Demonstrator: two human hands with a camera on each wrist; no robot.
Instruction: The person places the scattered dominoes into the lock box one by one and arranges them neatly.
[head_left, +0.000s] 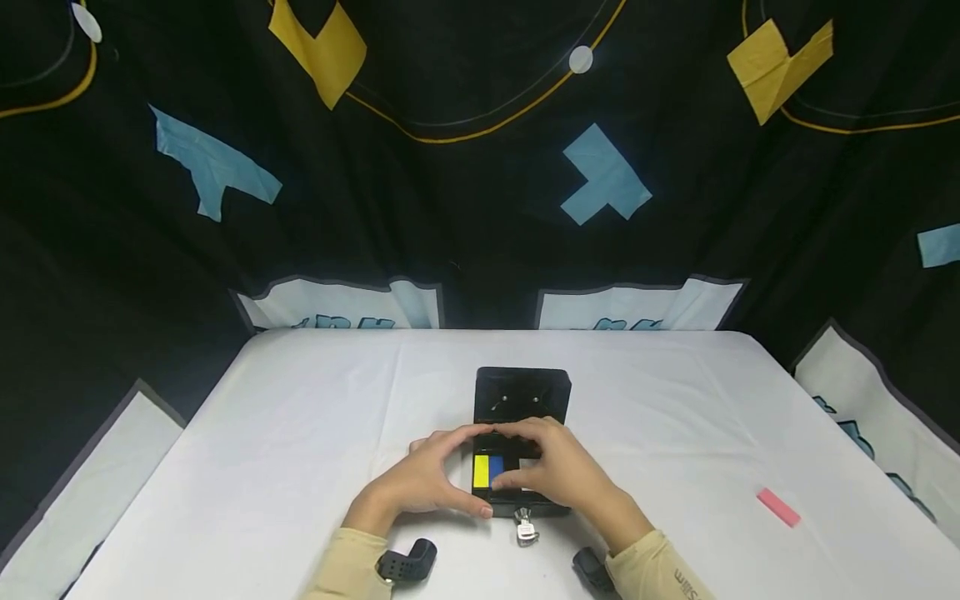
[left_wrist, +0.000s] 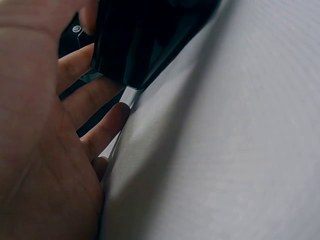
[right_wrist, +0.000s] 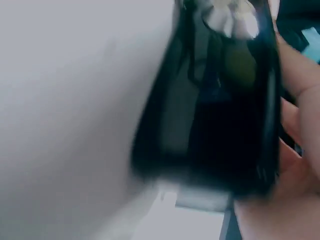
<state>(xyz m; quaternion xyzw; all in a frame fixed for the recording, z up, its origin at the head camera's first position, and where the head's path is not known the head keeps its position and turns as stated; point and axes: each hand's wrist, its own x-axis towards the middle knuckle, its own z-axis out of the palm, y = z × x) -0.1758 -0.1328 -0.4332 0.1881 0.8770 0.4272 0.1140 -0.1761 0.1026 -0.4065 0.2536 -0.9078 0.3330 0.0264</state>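
Observation:
A black box (head_left: 517, 507) lies on the white table with its lid (head_left: 521, 392) raised at the back. Inside are a yellow piece (head_left: 481, 472) and a blue piece (head_left: 496, 467) side by side. My left hand (head_left: 427, 477) arches at the box's left side, thumb at the front corner and fingertips near the hinge. Over the right half, my right hand (head_left: 551, 471) has its thumb beside the blue piece. It hides much of the interior. Both index fingertips nearly meet at the hinge. Shiny metal hardware (head_left: 527, 528) sticks out from the box's front.
A pink strip (head_left: 778, 507) lies on the white tablecloth (head_left: 645, 400) to the right. Dark wrist bands (head_left: 407, 563) sit at both sleeves. Behind the table hangs a black curtain (head_left: 465, 217) with yellow and blue patches.

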